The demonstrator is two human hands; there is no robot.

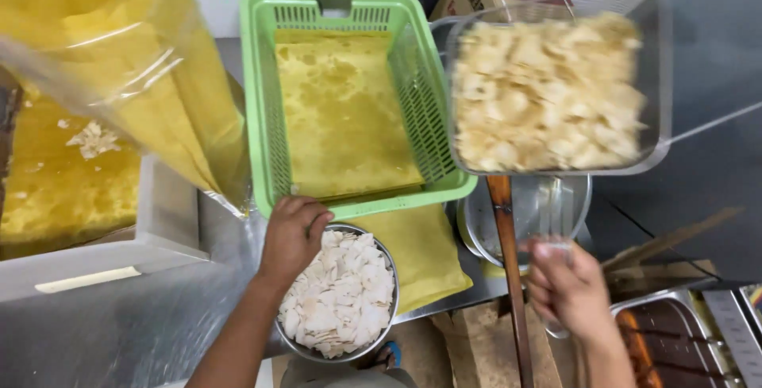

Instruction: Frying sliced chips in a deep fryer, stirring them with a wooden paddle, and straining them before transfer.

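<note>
My left hand (292, 237) grips the far rim of a round metal bowl (379, 336) heaped with white chips (341, 293); the thumb side rests on the chips. My right hand (570, 289) is blurred, its fingers curled around a small clear plastic item (554, 248) that I cannot make out. It hovers below a round metal pan (540, 209). Above that pan sits a big clear tub (657, 54) full of pale yellow chips (548, 94).
A green plastic basket (262, 118) lined with oil-stained yellow paper stands in the middle. A clear bag of yellow paper (119, 46) hangs at the upper left over a lined box (63, 181). A wooden stick (509, 269) stands between my hands. A metal tray (675, 332) lies at the lower right.
</note>
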